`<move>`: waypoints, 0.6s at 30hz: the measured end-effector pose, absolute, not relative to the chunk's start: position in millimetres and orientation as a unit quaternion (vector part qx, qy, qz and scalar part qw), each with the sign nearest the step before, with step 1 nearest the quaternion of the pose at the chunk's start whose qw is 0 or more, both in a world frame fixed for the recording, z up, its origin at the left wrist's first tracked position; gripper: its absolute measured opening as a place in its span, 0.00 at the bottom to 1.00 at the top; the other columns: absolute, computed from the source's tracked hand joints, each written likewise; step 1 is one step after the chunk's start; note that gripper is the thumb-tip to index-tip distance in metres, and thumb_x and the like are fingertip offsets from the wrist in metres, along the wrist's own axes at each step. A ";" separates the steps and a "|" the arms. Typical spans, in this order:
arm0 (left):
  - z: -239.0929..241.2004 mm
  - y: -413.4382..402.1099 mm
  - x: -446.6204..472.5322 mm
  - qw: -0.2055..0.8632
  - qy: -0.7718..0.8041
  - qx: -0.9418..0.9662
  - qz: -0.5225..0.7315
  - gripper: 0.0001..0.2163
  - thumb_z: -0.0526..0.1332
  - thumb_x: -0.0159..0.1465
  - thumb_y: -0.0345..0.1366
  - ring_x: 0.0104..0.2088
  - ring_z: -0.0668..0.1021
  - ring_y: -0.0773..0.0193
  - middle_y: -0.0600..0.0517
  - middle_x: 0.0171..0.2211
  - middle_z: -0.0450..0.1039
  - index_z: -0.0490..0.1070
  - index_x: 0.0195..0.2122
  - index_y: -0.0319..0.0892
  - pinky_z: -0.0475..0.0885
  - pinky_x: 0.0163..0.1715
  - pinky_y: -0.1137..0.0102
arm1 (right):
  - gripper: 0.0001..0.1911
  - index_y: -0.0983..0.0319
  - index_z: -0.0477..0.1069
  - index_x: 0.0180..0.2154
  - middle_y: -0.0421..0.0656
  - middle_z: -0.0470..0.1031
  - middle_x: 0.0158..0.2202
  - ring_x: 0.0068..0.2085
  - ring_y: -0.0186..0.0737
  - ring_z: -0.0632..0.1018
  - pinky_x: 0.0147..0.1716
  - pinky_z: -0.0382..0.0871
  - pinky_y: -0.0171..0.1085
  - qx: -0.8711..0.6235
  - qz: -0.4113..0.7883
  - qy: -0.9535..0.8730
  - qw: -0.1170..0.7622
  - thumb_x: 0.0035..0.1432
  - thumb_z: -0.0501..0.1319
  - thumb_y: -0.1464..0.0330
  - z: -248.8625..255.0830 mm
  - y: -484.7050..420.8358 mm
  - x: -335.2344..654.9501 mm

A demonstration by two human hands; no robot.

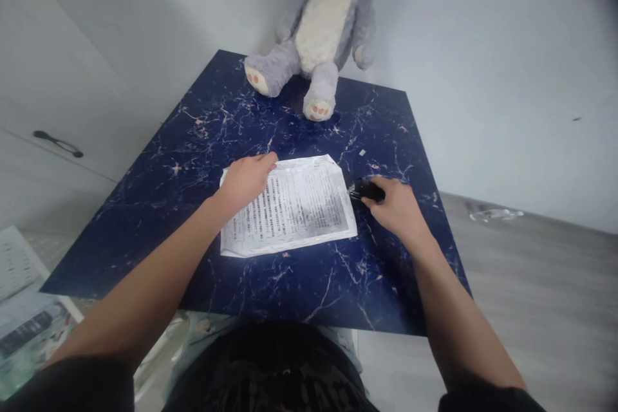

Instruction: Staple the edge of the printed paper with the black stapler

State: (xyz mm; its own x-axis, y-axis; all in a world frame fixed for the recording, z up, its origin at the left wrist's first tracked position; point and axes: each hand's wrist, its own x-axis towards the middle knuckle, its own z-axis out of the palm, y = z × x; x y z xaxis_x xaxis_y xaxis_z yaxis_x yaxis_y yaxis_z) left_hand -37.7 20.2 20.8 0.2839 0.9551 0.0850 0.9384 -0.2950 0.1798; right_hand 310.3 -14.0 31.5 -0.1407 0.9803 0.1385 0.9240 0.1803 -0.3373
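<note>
A printed sheaf of paper (302, 206) lies on the dark blue marbled table (299, 290), its edges creased and one far corner folded. My left hand (248, 178) rests over the paper's far left part, with its fingers closed over the far edge. In my right hand (393, 203) is a small black stapler (369, 190), with fingers wrapped round it. The stapler's front end meets the right edge of the paper; whether the paper is between its jaws I cannot tell.
A large grey teddy bear (323, 32) sits at the table's far end against the wall. Beyond the stapler lies a tiny white piece (362, 152). To the left are a cabinet handle (58, 143) and a white-framed rack (29, 309). Clear plastic (495, 214) lies on the floor at right.
</note>
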 end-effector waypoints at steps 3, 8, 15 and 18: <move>20.5 21.1 -38.4 0.037 0.582 0.807 0.087 0.13 0.50 0.77 0.36 0.42 0.82 0.55 0.47 0.44 0.81 0.74 0.50 0.45 0.71 0.38 0.65 | 0.13 0.60 0.78 0.41 0.46 0.80 0.38 0.41 0.53 0.77 0.43 0.69 0.47 -0.615 0.111 -0.764 0.158 0.52 0.64 0.74 34.4 -14.8 310.7; 20.4 22.2 -39.4 0.020 0.567 0.819 0.085 0.13 0.51 0.76 0.35 0.41 0.82 0.55 0.48 0.42 0.81 0.76 0.49 0.47 0.71 0.39 0.64 | 0.17 0.59 0.78 0.42 0.45 0.81 0.40 0.44 0.52 0.76 0.46 0.69 0.47 -0.553 0.138 -0.810 0.140 0.51 0.61 0.78 43.1 -20.1 310.9; 23.7 21.5 -37.8 0.029 0.560 0.824 0.079 0.13 0.50 0.76 0.34 0.42 0.81 0.57 0.50 0.43 0.81 0.76 0.50 0.47 0.70 0.41 0.64 | 0.18 0.59 0.75 0.40 0.43 0.79 0.40 0.44 0.51 0.75 0.46 0.68 0.47 -0.517 0.152 -0.838 0.087 0.51 0.58 0.81 54.2 -31.3 302.2; 24.0 20.7 -36.4 0.038 0.561 0.822 0.092 0.13 0.50 0.76 0.34 0.43 0.81 0.57 0.50 0.44 0.81 0.76 0.49 0.47 0.70 0.41 0.65 | 0.16 0.59 0.74 0.39 0.44 0.78 0.40 0.44 0.50 0.74 0.45 0.67 0.48 -0.514 0.148 -0.840 0.086 0.52 0.58 0.81 54.3 -34.1 298.6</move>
